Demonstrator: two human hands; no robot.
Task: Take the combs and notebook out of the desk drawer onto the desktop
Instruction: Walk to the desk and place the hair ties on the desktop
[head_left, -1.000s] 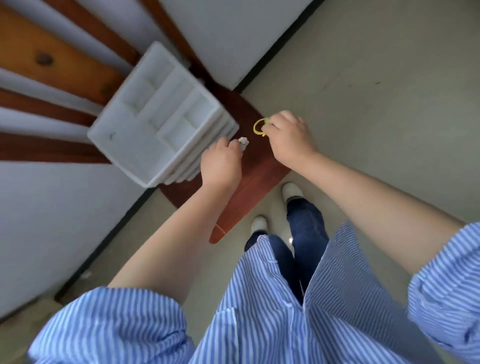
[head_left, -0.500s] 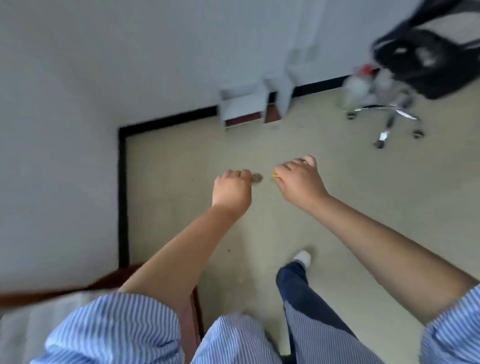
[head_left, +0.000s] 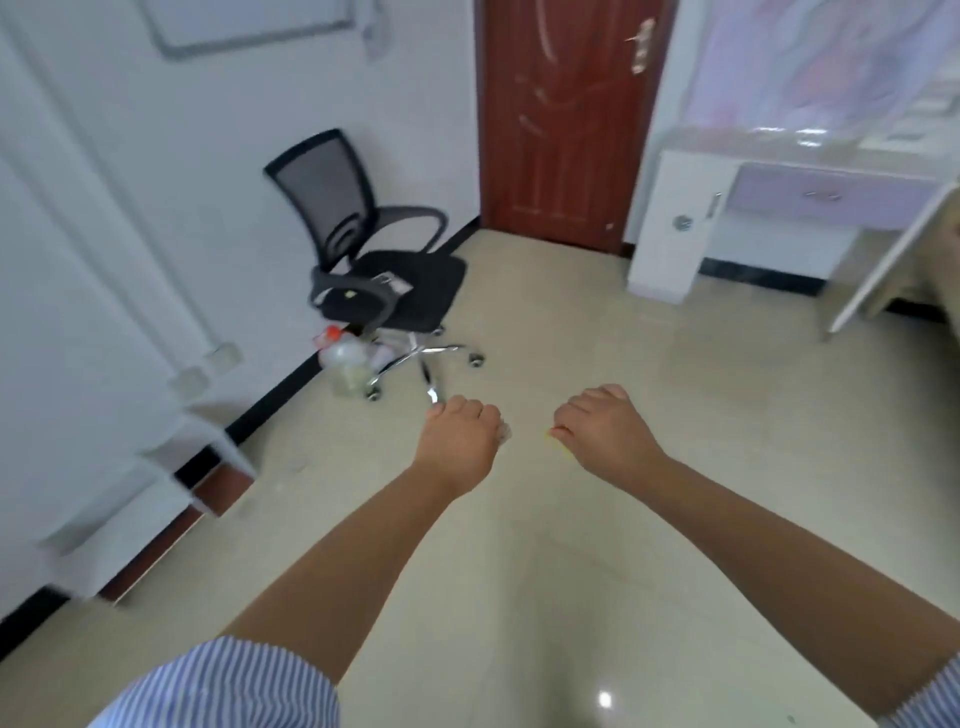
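At one o'clock stands the counter (head_left: 810, 143); your left hand (head_left: 460, 434) and right hand (head_left: 602, 423) are closed on small bits, leaving no free fingers for its drawer (head_left: 826, 196).

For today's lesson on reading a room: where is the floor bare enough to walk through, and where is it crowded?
Bare: the floor between the office chair and the white desk, up to the door. Crowded: the wall side left of the left hand, with the chair's wheels and a plastic bottle. The right hand is over bare floor.
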